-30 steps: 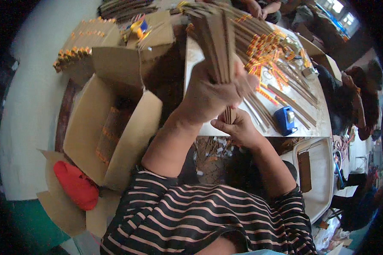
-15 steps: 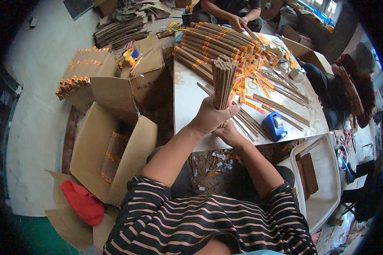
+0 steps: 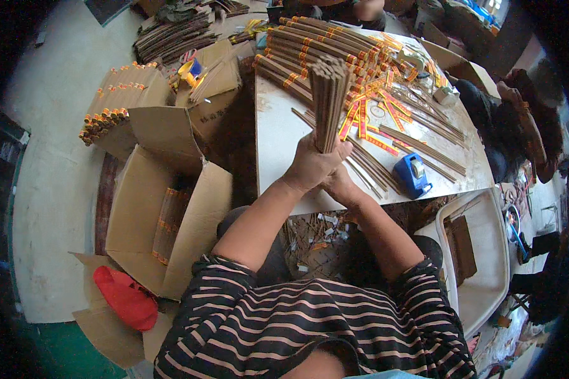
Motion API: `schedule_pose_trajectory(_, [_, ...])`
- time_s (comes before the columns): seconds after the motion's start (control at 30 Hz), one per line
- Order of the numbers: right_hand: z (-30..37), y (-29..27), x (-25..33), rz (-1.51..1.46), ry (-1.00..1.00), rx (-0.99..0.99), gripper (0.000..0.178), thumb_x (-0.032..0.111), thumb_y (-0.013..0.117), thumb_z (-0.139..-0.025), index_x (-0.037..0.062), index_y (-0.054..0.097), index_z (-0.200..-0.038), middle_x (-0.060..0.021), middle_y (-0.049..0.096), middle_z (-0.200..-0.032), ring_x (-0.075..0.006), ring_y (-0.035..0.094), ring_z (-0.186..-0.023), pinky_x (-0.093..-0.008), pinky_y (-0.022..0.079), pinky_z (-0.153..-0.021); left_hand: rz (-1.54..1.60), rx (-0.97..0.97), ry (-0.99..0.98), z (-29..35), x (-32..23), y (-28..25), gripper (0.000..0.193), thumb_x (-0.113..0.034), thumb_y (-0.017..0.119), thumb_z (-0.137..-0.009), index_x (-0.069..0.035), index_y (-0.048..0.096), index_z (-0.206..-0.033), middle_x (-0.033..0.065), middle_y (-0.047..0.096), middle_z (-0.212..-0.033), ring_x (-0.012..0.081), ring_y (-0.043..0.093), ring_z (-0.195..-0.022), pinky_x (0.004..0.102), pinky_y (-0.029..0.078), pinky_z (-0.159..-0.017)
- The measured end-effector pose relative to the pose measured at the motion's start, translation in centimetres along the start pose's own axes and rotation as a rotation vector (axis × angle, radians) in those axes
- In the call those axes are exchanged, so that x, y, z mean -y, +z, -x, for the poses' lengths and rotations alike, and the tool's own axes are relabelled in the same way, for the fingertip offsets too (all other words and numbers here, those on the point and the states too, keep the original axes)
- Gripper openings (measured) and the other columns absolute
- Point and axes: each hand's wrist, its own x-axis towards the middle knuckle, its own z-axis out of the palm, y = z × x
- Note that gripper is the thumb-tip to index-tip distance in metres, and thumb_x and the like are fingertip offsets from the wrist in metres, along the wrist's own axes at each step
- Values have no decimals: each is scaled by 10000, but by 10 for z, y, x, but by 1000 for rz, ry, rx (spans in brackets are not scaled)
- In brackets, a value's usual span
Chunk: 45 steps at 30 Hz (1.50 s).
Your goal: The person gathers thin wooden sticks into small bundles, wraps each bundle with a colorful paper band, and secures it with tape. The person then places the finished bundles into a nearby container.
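A thick bundle of brown incense sticks [image 3: 327, 95] stands nearly upright over the table's near edge, its cut ends fanning slightly at the top. My left hand [image 3: 311, 163] is wrapped round its lower half, thumb across the front. Just below and to the right, my right hand [image 3: 339, 182] closes on the bundle's bottom end; its fingers are partly hidden behind the left hand. Red and yellow paper strips [image 3: 362, 120] lie loose beyond the hands. Several loose sticks [image 3: 373, 167] rest on the white table [image 3: 275, 142], with a blue tape dispenser [image 3: 413, 175] to their right.
Banded bundles [image 3: 316, 47] are stacked at the table's far side, where another person's hand [image 3: 368, 9] shows. An open cardboard box [image 3: 129, 208] on the left holds more bundles. A red cloth item [image 3: 125, 300] lies nearer. A white plastic tub [image 3: 493, 271] stands at right.
The bundle and both my hands have shifted slightly up and left in view, still gripping. The other person's hands, which held sticks, have moved mostly out of view.
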Motion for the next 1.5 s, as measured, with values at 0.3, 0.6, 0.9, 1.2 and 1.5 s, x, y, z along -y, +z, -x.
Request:
schedule_pose_trajectory(0.3, [32, 27, 65, 39, 304, 11, 284, 236, 671, -778, 59, 450, -758, 0, 465, -565, -85, 438, -464, -233, 363, -423, 429, -27, -87, -9, -62, -13, 221, -139, 599, -805, -105, 413, -690, -17, 366, -491, 93, 379, -376, 236, 329, -377])
schedule_pose_trajectory(0.6, [55, 39, 90, 158, 361, -5, 226, 186, 633, -787, 45, 459, -754, -2, 469, -558, -83, 438, -474, -252, 356, -421, 505, -65, -168, 6, -54, -13, 259, -130, 631, -778, -114, 415, -637, -10, 397, -479, 93, 393, -387, 237, 331, -381])
schedule_pose_trajectory(0.9, [65, 43, 92, 130, 386, -50, 250, 150, 643, -767, -11, 555, -937, -48, 587, -865, -99, 530, -806, -255, 443, -707, 474, -161, -243, 49, -48, 11, 208, -120, 646, -777, -81, 442, -771, -5, 390, -498, 107, 418, -385, 243, 350, -357])
schedule_pose_trajectory(1.2, [56, -6, 132, -215, -31, 71, 535, 298, 667, -742, -22, 471, -1124, -89, 545, -1003, -149, 531, -890, -292, 423, -814, 187, 70, -403, 69, -75, 7, 115, -60, 593, -774, -37, 487, -811, 4, 442, -511, 80, 404, -354, 218, 316, -319])
schedule_pose_trajectory(1.5, [64, 23, 165, -551, -40, -309, 298, 271, 577, -829, 122, 369, -677, 25, 327, -543, -80, 328, -422, -238, 307, -393, -117, 353, -493, 95, -50, 25, 213, -115, 649, -720, -11, 538, -869, 39, 530, -605, 137, 495, -478, 261, 409, -463])
